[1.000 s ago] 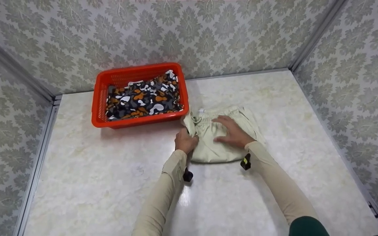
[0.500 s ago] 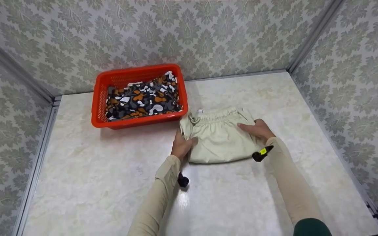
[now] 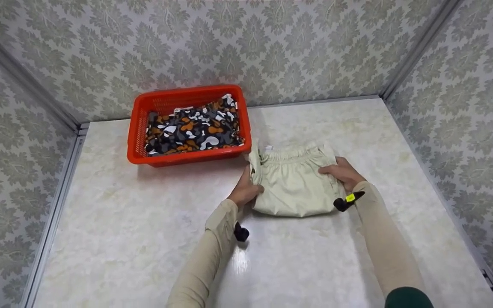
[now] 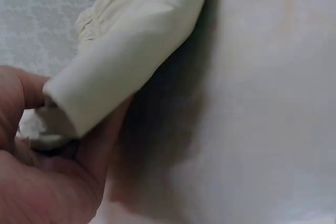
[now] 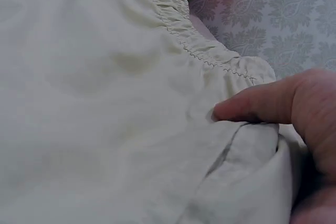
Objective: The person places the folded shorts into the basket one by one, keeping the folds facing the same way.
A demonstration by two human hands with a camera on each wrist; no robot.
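A folded pair of cream shorts (image 3: 295, 184) with a gathered elastic waistband is held between both hands, with the waistband on the far side. My left hand (image 3: 245, 188) grips the left edge, thumb on top and fingers underneath. On the opposite side my right hand (image 3: 344, 172) pinches the right edge, its thumb lying on the upper face near the waistband in the right wrist view. In the left wrist view the near fold of the shorts (image 4: 121, 61) stands off the white table over a dark shadow. The fingers under the cloth are mostly hidden.
A red plastic basket (image 3: 191, 158) stands at the back left, close to the shorts' far left corner. Dark cloth with orange, white and grey patches (image 3: 195, 128) lies in it. Patterned wall panels (image 3: 310, 51) border the white table (image 3: 144, 231).
My right hand has moved from above the middle of the shorts to their right edge and taken hold. The left hand keeps its grip, and the near edge now bulges and looks slightly raised.
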